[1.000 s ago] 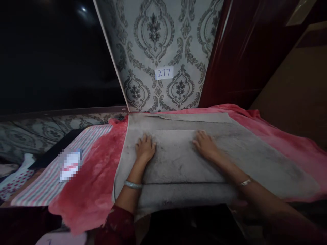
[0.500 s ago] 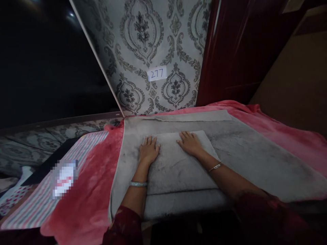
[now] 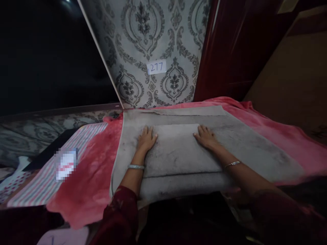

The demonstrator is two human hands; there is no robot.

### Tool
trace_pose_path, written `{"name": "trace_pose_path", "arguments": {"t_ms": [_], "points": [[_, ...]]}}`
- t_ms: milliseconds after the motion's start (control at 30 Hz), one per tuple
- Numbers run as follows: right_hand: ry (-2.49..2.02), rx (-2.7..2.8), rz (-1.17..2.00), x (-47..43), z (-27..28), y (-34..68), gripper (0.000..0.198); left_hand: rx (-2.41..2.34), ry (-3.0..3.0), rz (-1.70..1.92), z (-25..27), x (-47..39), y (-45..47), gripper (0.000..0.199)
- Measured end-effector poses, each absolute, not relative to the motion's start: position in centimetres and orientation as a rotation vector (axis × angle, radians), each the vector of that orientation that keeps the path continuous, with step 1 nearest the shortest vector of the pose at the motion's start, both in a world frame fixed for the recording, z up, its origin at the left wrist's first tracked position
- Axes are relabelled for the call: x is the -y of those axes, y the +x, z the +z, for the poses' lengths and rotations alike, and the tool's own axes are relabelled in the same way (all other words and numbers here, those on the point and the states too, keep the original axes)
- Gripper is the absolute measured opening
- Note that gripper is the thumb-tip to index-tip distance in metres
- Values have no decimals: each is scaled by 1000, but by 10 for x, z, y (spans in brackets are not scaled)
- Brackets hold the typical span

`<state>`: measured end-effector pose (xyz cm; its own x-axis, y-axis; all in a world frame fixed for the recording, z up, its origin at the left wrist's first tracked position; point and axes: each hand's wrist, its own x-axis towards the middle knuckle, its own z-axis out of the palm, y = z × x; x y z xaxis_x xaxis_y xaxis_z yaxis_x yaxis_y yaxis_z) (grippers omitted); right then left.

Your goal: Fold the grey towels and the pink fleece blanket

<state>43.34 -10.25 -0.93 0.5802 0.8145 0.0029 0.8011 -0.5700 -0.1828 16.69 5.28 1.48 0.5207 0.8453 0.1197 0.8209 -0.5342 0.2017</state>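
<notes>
A folded grey plush cloth [image 3: 176, 149] lies flat, its far edge paler than the rest. It rests on a larger grey cloth [image 3: 250, 153], which is spread over a pink blanket [image 3: 87, 173]. My left hand [image 3: 147, 139] is open, palm down, at the far left corner of the folded cloth. Opposite it, my right hand [image 3: 206, 137] presses flat at the far right corner, fingers stretched out. Neither hand grips anything. A fold line runs across the near part of the grey cloth, and both palms hide the corners beneath them.
Behind stands patterned wallpaper with a paper label [image 3: 156, 67] reading 277. A large dark screen [image 3: 51, 61] rises at the left, a dark red panel [image 3: 230, 58] at the right. Striped fabric [image 3: 33, 187] lies left of the pink blanket. A cardboard-brown surface [image 3: 298, 75] fills the far right.
My right hand has slid to the right across the cloth, widening the gap between my hands. My left hand stays near the same corner. The view has shifted slightly.
</notes>
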Motion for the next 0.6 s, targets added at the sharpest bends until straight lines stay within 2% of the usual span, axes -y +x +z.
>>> {"name": "trace_pose_path", "arguments": {"t_ms": [133, 333, 467, 600], "points": [[-2355, 1687, -47, 102, 7, 364, 64, -1476, 2640, 460, 26, -31, 141, 64], [-1937, 2137, 44, 101, -10, 240, 63, -1428, 2697, 378, -6, 24, 91, 53], [-1926, 2171, 65, 108, -25, 234, 66, -1401, 2731, 405, -32, 36, 80, 53], [-2075, 2037, -1, 136, -39, 279, 72, -1376, 2716, 460, -39, 32, 78, 53]]}}
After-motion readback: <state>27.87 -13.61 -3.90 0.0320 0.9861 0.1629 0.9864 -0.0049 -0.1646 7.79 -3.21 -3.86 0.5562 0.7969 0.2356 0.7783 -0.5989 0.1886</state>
